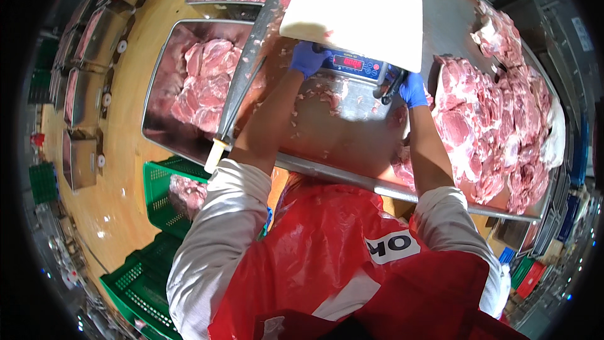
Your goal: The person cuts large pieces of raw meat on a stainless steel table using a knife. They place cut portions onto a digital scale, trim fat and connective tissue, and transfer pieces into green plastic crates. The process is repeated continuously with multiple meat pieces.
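A digital scale [352, 69] with a red display and a white board [352, 12] on top sits on the steel table [327, 132]. My left hand [305, 60], in a blue glove, grips the scale's front left corner, fingers partly hidden beneath the board. My right hand [412, 88], also blue-gloved, is closed at the scale's right side, by its black foot. Many pieces of raw meat [478, 126] are piled to the right of that hand. A steel rod with a cream handle [216, 153] lies along the table's left edge, beside my left forearm.
Steel tubs of meat [154, 104] stand left of the table, one behind another. Green crates [160, 195] are at lower left, one holding meat. Wheeled steel bins [85, 101] line the yellow floor farther left. More bins and colored crates [528, 277] are at lower right.
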Demonstrator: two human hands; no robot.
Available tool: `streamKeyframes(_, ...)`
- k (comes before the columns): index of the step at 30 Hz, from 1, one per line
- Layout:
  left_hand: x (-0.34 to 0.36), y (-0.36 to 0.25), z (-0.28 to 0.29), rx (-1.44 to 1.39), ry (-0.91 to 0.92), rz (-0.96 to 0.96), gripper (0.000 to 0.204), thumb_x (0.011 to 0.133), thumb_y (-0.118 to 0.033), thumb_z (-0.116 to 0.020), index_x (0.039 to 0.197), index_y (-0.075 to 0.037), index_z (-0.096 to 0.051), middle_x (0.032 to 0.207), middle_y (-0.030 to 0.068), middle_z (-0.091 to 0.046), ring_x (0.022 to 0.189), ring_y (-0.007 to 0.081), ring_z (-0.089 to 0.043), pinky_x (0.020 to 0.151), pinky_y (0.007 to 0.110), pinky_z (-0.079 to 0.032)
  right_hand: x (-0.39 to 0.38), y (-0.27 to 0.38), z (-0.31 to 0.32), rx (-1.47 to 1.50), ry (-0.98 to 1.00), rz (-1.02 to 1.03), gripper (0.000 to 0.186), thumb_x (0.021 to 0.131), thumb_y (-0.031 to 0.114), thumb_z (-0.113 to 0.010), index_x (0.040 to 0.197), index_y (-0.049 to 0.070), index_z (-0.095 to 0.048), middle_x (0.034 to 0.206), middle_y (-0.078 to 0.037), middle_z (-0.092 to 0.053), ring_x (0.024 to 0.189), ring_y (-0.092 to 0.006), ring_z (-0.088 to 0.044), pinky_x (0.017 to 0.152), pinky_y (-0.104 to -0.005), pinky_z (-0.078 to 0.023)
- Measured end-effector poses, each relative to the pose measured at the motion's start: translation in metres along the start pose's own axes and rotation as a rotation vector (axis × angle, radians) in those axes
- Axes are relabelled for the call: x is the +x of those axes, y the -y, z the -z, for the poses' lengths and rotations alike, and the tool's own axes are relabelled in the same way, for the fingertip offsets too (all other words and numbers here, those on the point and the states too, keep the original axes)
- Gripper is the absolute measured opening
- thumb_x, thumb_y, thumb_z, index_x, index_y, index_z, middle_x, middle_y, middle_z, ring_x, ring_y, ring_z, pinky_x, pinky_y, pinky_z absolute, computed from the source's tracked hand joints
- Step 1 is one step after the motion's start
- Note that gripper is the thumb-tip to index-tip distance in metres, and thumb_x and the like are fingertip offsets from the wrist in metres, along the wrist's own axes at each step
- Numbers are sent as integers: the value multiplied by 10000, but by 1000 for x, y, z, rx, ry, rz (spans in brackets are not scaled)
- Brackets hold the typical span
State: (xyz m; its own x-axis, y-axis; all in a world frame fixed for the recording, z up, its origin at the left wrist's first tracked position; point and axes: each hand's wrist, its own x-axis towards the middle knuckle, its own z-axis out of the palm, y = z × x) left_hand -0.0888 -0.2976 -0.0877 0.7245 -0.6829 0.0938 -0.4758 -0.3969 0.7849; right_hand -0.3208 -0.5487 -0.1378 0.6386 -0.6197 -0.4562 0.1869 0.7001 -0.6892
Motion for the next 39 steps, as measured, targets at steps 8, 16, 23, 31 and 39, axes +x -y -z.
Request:
streamKeyframes(8, -110, 9, 24, 414, -349, -291, 310, 878, -215, -645, 1124, -28, -622, 1111, 208, -643, 1045, 381, -606, 916, 497, -484, -254, 82, 106, -273, -90, 115, 523, 1013, 422, -547, 1280, -27, -537, 1330, -211, -607, 1155, -336, -634, 940, -465, -551)
streamKeyframes(16, -105, -140, -180, 247, 346, -542, 787, 893, -302, -632, 1534, -21, -272, 1553, 266, -277, 1430, 443, -290, 1165, 627, -214, -317, 128, 145, -249, -222, 375, 460, 1028, 425, -527, 1198, 3, -594, 1291, -199, -637, 1173, -331, -619, 952, -490, -520)
streamKeyframes(23, -56, -168, -249, 404, 311, -517, 577, 858, -257, -635, 1398, -113, -491, 1339, 173, -505, 1290, 381, -442, 1092, 553, -333, -366, 108, 199, -268, -286, 312, 443, 1039, 389, -502, 1228, -1, -593, 1285, -229, -629, 1108, -356, -659, 930, -480, -555)
streamKeyframes(31, -119, -87, -204, 396, 170, -655, 210, 816, -210, -632, 1012, -144, -670, 1022, 105, -600, 1006, 313, -569, 903, 438, -438, -375, 86, 238, -229, -324, 226, 442, 1053, 405, -483, 1185, 9, -626, 1191, -188, -684, 1071, -300, -665, 900, -427, -543)
streamKeyframes(39, -163, -76, -74, 526, 123, -464, 341, 809, -294, -688, 1119, -155, -666, 1196, 128, -600, 1166, 316, -541, 1038, 522, -353, -311, 98, 186, -384, -72, 238, 411, 1057, 349, -493, 1154, -25, -635, 1181, -195, -696, 998, -281, -687, 894, -406, -538)
